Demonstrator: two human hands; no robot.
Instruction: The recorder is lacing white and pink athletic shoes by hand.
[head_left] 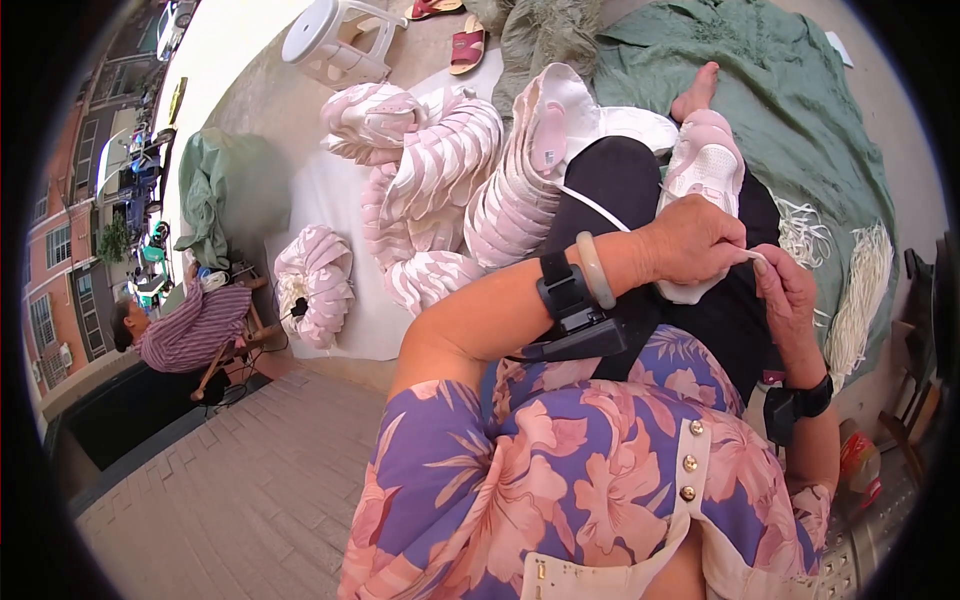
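Pink-and-white sneaker [706, 160] lies on the person's lap, steadied against the black trousers so both hands stay free for lacing. Left hand [695, 240] pinches the white shoelace [752, 256] in a closed grip; right hand [786, 292] closes on its end, keeping it taut. Loose laces [860, 290] sit nearby on the green cloth [800, 90], stacked sneakers [440, 170] beside.

Green cloth [800, 110] on the floor [250, 490] bears white laces [860, 290].
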